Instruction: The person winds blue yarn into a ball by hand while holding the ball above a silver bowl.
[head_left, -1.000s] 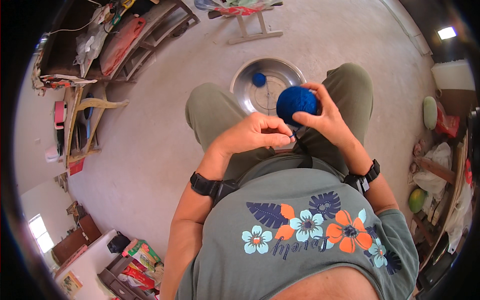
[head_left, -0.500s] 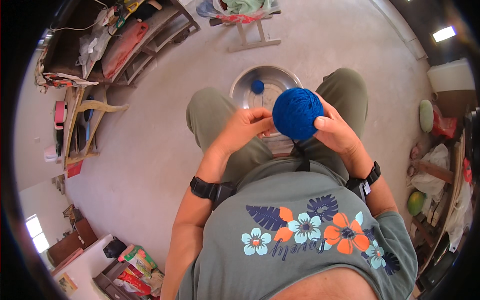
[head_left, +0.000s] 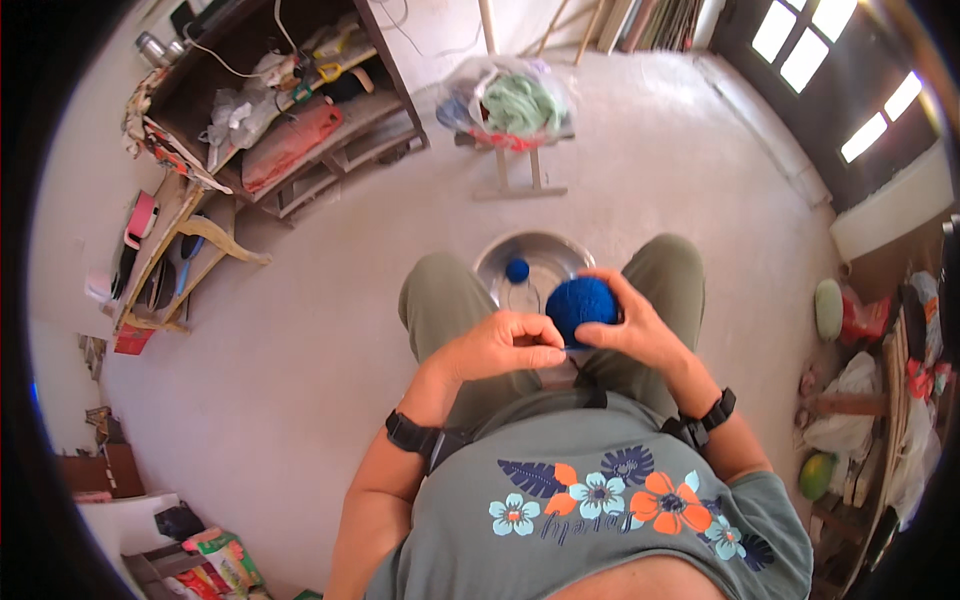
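A large ball of blue yarn (head_left: 580, 310) is in my right hand (head_left: 645, 335), whose thumb and fingers wrap its right side. My left hand (head_left: 495, 345) is closed in a pinch at the ball's lower left, with a short bit of blue yarn showing at the fingertips. Beyond my hands, between my knees, a shiny metal basin (head_left: 557, 250) stands on the floor. Inside it lies a much smaller blue yarn ball (head_left: 517, 270), from which a thin strand runs toward my hands. The near part of the basin is hidden behind my hands and the large ball.
Ahead, a stand holds a plastic bag with pale green cloth (head_left: 520, 105). Dark wooden shelving (head_left: 375, 95) with a red bundle (head_left: 292, 147) is at the far left. On the right, a pale green gourd (head_left: 828, 310) and a green melon (head_left: 816, 475) lie by white plastic bags.
My left fingers have moved in to the near side of the large ball, which now sits lower and appears turned in my right hand. The whole view has tilted up, showing more of the room.
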